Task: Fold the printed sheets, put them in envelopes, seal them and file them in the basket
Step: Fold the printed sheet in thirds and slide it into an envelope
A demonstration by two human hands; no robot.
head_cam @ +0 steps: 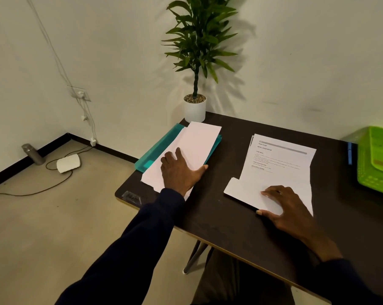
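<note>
Folded sheet (241,191) lies under the right hand (289,208), whose nearly flat fingers press it down; the left hand (179,172) rests spread flat on stacked envelopes (197,142).

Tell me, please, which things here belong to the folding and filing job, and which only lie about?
For the job: stack of printed white sheets, folded white sheet, long white envelopes, green plastic basket.
Lying about: teal plastic folder, green plant in white pot, grey metal bottle on the floor.
</note>
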